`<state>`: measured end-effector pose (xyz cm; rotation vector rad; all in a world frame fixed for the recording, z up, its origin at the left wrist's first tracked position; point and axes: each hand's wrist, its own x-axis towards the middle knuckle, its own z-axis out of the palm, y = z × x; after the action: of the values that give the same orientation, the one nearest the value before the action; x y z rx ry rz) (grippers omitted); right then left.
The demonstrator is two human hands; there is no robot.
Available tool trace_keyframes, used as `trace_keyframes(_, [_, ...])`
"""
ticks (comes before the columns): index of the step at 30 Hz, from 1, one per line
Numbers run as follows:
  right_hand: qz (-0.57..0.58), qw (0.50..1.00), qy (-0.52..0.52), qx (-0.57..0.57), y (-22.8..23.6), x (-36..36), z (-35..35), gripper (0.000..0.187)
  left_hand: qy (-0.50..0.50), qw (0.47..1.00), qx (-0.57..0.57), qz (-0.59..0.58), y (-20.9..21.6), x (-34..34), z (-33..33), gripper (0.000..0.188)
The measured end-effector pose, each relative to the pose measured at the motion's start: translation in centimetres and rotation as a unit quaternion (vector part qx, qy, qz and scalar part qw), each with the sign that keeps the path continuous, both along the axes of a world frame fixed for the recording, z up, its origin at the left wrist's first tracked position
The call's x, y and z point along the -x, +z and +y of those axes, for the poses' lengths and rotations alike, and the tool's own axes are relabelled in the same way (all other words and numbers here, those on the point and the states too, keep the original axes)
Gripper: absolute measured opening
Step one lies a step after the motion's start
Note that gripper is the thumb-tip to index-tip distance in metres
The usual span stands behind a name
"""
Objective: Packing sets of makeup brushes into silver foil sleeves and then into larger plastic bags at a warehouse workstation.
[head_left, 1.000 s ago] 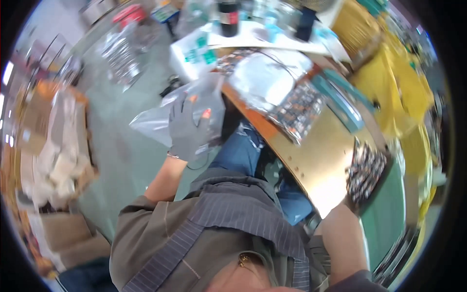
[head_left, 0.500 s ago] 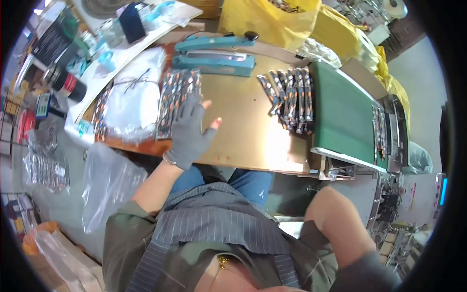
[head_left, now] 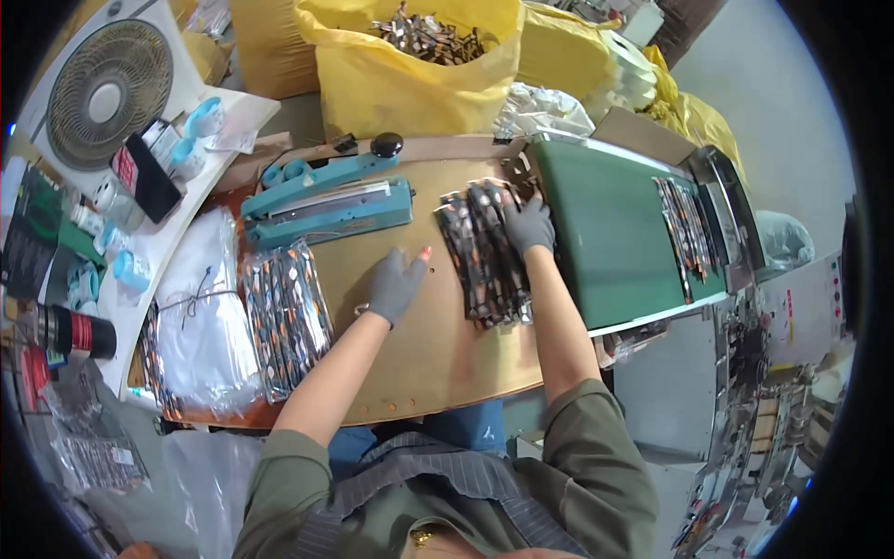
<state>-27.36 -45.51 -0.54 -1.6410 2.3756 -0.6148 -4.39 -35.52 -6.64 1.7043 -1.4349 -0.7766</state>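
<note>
My right hand (head_left: 530, 226), in a grey glove with bare fingertips, grips the right side of a bunch of slim dark patterned packets (head_left: 477, 256) on the table. Orange and white specks mark the packets, which look slightly smeared by motion. To their left, my left hand (head_left: 398, 287), gloved the same way, is open just above the tabletop (head_left: 410, 359) with its thumb apart and nothing held. Beyond my left forearm lies a flat stack of similar packets (head_left: 287, 312) in clear wrap. Beside that stack rest clear plastic bags (head_left: 205, 317) tied with a dark cord.
A blue bar heat sealer (head_left: 331, 210) stands at the table's far side. On the right, a green conveyor belt (head_left: 596, 242) carries more slim packets (head_left: 684, 233). Behind the table is a yellow sack (head_left: 410, 88); a fan (head_left: 107, 88) and a black bottle (head_left: 79, 333) are at left.
My right arm has come up from beside my body to the loose packets, which now lie closer together. My left hand has left the wrapped stack for the table's middle. The view has shifted.
</note>
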Motion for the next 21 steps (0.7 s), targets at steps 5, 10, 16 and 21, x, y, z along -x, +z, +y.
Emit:
trace_keyframes(5, [-0.025,0.984,0.118,-0.133,2.5,-4.0,2.8,0.082,-0.035,0.880,-0.243,0.405,1.3,1.8,-3.7,0.054])
trace_keyframes(10, [-0.651,0.710,0.176,-0.204,-4.7,-6.0,6.3,0.048,0.049,0.859,-0.246,0.447,3.5,1.7,-0.1,0.060])
trace_keyframes(16, [-0.724,0.583,0.369,0.004,4.9,-10.1,14.2,0.085,-0.175,0.898,0.096,0.392,10.4,-2.8,6.9,0.096])
trace_keyframes(21, [-0.605,0.621,0.498,0.020,9.3,-9.8,17.0,0.119,-0.221,0.900,0.066,0.371,12.9,-4.6,11.7,0.121])
